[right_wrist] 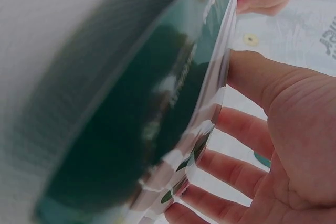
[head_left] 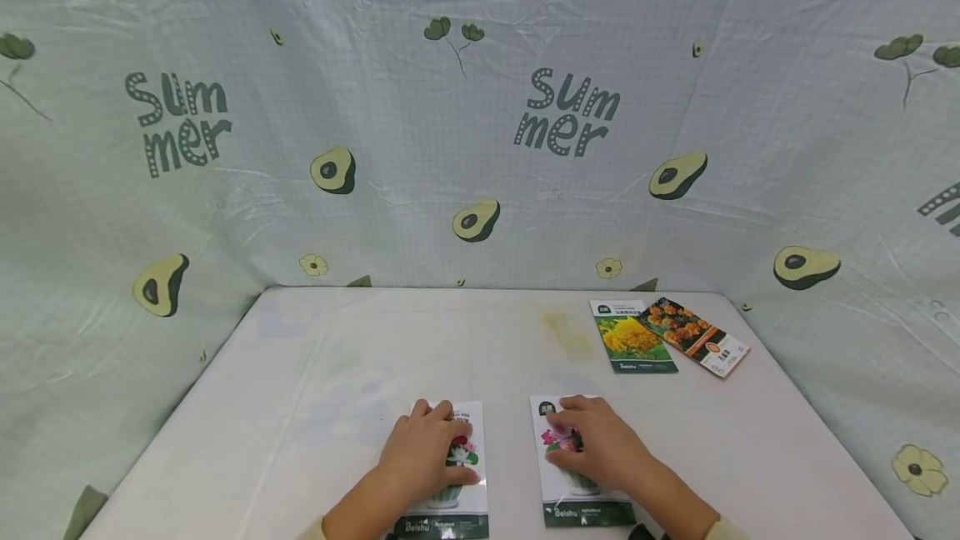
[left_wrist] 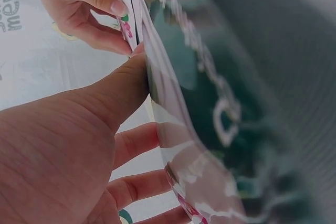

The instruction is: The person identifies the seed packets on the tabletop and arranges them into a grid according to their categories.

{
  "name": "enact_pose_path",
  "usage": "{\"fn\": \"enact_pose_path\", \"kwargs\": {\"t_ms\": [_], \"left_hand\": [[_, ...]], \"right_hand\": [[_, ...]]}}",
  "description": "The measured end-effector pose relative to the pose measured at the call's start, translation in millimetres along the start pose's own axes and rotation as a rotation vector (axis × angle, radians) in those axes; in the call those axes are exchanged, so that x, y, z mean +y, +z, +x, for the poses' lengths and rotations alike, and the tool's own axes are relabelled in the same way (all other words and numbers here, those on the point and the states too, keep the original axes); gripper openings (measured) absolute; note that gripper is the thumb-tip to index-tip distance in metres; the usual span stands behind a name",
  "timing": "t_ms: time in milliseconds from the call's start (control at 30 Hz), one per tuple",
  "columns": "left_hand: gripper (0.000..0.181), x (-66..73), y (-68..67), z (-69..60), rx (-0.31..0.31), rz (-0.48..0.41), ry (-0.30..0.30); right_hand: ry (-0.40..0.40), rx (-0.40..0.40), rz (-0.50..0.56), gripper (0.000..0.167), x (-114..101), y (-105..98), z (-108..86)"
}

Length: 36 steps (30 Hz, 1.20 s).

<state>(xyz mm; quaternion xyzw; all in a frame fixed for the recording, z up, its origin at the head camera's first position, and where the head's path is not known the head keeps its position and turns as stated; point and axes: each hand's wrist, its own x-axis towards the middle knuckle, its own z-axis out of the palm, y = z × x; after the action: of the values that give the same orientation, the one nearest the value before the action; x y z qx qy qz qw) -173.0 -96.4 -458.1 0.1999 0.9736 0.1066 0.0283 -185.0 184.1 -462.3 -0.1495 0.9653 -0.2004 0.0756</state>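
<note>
Two flat packets with lotus-like flowers in a bowl printed on them, seemingly seed packets, lie side by side at the near edge of the table. On the left packet (head_left: pixel 471 497) rests my left hand (head_left: pixel 426 455), thumb and fingers spread with the tips touching its face. The right packet (head_left: pixel 557 490) lies under my right hand (head_left: pixel 600 447), whose thumb and fingertips touch it in the same way. Both wrist views show the fingers fairly straight against the glossy packets (left_wrist: pixel 194 72). Part of each printed picture is hidden by the hand.
At the far right lie a packet with a yellow flower (head_left: pixel 632 338) and one with orange flowers (head_left: pixel 693 336), the latter's corner overlapping the former. The white table (head_left: pixel 337 373) is bordered by a pale curtain (head_left: pixel 405 123) printed with avocados and lettering.
</note>
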Motion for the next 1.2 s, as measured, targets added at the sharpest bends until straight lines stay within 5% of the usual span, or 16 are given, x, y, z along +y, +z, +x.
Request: {"fn": "enact_pose_path", "kwargs": {"t_ms": [1200], "left_hand": [[0.061, -0.9, 3.5, 2.5, 0.002, 0.007, -0.020]], "right_hand": [[-0.064, -0.002, -0.005, 0.055, -12, 8, 1.2]]}}
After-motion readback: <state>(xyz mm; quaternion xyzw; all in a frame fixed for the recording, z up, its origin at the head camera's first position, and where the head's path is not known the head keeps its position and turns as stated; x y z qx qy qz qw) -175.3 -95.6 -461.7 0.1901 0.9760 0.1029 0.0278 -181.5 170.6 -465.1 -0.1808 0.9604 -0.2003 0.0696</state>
